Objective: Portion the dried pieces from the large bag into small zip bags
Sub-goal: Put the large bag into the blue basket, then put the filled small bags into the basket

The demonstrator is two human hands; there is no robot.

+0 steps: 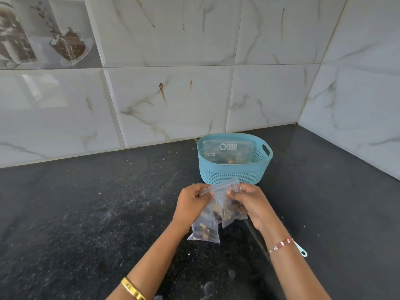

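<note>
Two small clear zip bags with brown dried pieces are held above the black counter. My left hand point(191, 205) pinches the top of one small zip bag point(204, 229), which hangs down to the lower left. My right hand point(252, 204) grips the second small zip bag point(229, 210) at its upper edge; its zip strip sticks up between both hands. The large clear bag point(228, 151), printed with white letters, stands inside the blue basket point(229, 176) just behind my hands.
The black speckled counter point(97, 213) runs to marble-patterned wall tiles at the back and right, forming a corner. A dark tool with a light blue handle end point(303, 252) lies under my right forearm. Crumbs dot the counter.
</note>
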